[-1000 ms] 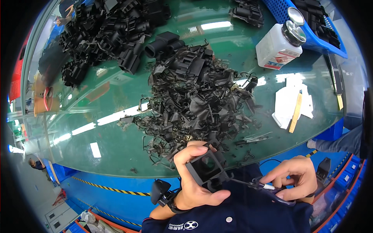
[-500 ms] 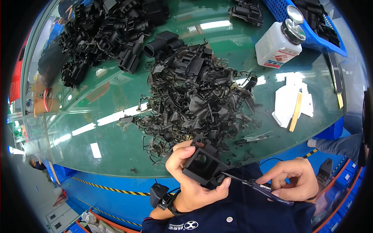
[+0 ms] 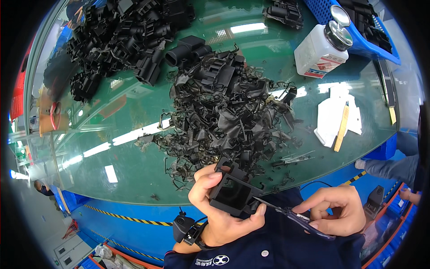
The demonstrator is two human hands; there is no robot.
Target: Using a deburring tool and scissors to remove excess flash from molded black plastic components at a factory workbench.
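Above my lap, at the table's near edge, my left hand point(image 3: 224, 226) is closed round a black plastic housing point(image 3: 230, 195) with a square opening facing up. My thumb and fingers press on its sides. My right hand point(image 3: 338, 210) pinches the dark handles of slim snips point(image 3: 295, 217) between thumb and fingers. The narrow metal tip of the snips reaches the housing's right edge, beside my left thumb; whether it is biting on anything is too small to tell. Just beyond my hands lies a heap of thin black plastic scraps point(image 3: 233, 116) on the green table.
A pile of black housings point(image 3: 116, 40) lies at the far left. At the far right stand a white pump bottle point(image 3: 320, 51) and a blue basket point(image 3: 358, 42) of black parts. White cloth point(image 3: 329, 116) lies right, with a yellow-handled tool point(image 3: 341, 130) on it.
The housing has turned and tilted slightly in my left hand. The snips have shifted slightly left and down, their tip still at the housing's right edge.
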